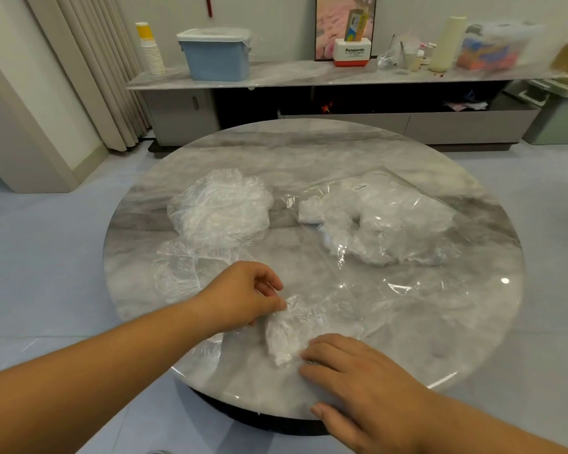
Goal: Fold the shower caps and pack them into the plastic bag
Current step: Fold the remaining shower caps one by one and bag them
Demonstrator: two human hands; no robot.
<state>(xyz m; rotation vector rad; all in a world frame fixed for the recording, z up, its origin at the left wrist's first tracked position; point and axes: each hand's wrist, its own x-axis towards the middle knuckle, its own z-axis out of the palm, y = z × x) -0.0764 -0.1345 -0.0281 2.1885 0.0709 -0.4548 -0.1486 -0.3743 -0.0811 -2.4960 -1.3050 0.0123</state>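
A person's left hand (243, 293) pinched the far end of a crumpled clear shower cap (286, 335) between thumb and curled fingers, at the near side of a round marble desk (309, 149). The right hand (358, 375) lay flatter, its fingers nearly straight, with the fingertips pressing the cap's near end against the desk and the thumb reaching out past the desk's edge.

The plastic bag (368, 290) lay flat on the right half of the desk, its clear film stretching toward the hands. A white bundle of folded caps (374, 224) sat inside its far part. Whether the held cap lay on the bag's near edge or just beside it could not be told.

On the left half, a pile of loose caps (223, 208) rested well apart from the bag. One flattened cap (177, 273) was spread in front of the pile, just beyond the left wrist.

Behind the desk, a low sideboard (309, 77) carried a blue lidded box (215, 55) and a stack of paper cups (151, 50).
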